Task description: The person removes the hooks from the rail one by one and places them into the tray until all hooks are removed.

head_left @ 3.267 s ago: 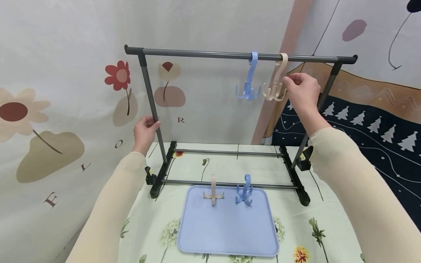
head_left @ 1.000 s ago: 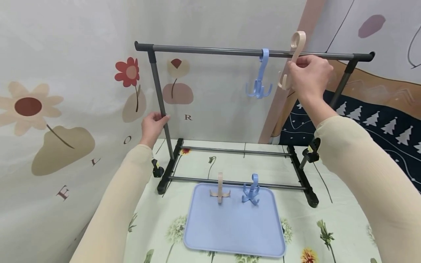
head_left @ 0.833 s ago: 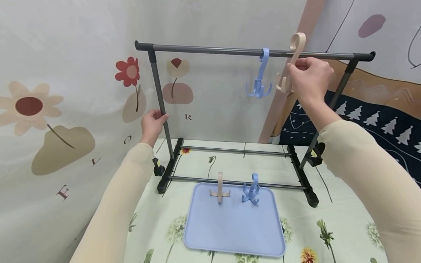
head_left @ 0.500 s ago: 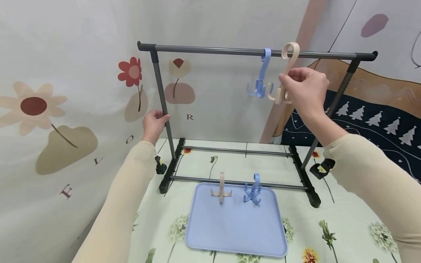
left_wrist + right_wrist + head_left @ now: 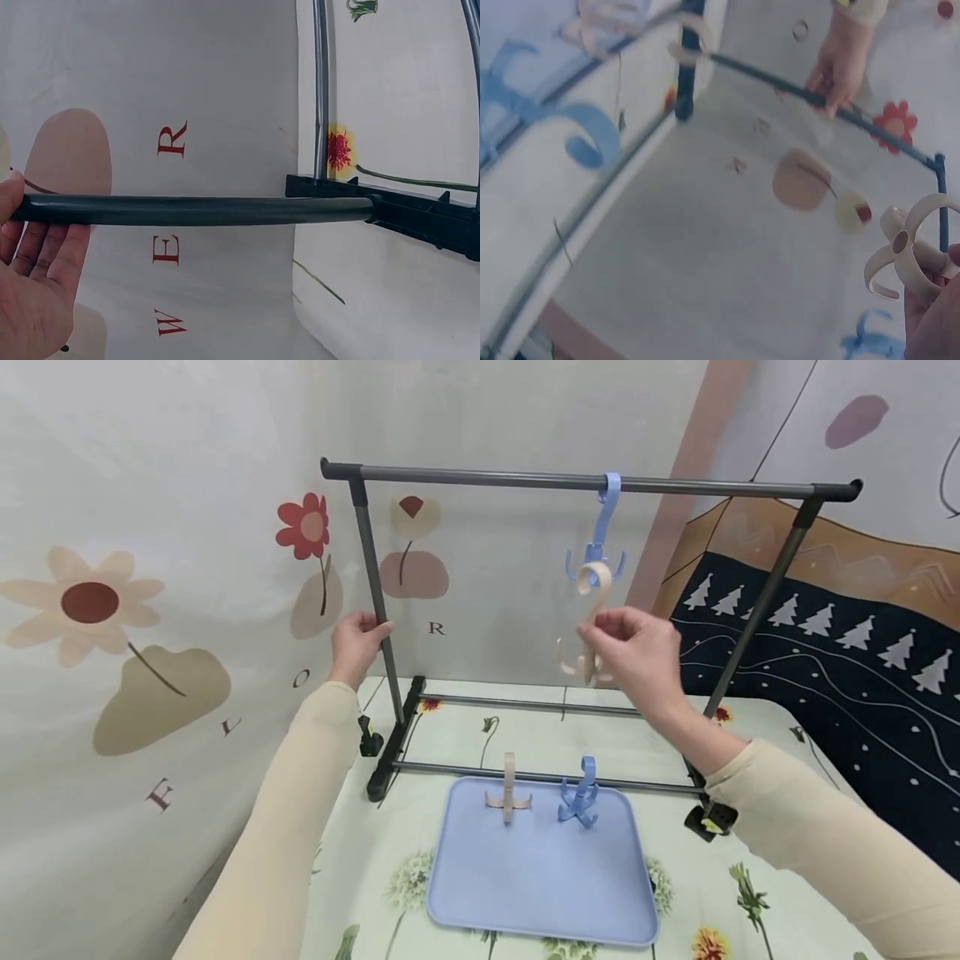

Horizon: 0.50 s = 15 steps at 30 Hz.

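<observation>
Head view: right hand [image 5: 639,660] pinches a beige hook [image 5: 602,597] in its fingers; left hand [image 5: 354,650] grips a rack upright [image 5: 369,556].

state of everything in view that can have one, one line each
rack: standing
tray: lying flat
upper blue hook: hanging from top bar
upper beige hook: off top bar, held
lower blue hook: on tray
lower beige hook: on tray
left hand: gripping left post
right hand: pinching upper beige hook

Your head camera looks forward and down over the rack [image 5: 480,479]; both closer wrist views share its left post [image 5: 195,211].
</observation>
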Available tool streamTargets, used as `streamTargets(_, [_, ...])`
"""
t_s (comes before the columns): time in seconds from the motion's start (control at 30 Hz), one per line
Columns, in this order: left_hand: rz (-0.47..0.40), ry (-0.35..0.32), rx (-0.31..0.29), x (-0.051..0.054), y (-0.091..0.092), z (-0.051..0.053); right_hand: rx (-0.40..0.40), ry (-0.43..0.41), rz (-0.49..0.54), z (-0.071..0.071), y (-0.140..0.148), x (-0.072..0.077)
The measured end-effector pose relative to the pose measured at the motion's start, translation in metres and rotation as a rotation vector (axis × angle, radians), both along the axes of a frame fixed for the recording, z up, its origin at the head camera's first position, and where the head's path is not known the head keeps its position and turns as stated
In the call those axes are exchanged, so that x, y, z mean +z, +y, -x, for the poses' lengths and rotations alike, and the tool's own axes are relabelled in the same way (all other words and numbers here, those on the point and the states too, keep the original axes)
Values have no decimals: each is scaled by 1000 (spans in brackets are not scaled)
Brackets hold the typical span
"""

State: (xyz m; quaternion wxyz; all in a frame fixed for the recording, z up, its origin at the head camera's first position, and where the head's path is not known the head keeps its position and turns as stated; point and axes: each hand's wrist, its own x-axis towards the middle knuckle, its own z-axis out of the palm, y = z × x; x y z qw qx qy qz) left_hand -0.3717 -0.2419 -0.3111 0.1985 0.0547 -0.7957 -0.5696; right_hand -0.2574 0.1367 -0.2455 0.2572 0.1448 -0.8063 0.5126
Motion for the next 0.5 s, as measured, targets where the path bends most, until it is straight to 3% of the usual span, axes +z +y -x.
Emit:
streamTargets(0.23, [-8, 3, -13, -1, 0, 0, 130, -81, 21, -18, -19, -37])
streamTargets(0.5, [0, 4, -9, -1, -1, 0, 167, -158, 45, -32, -36, -78])
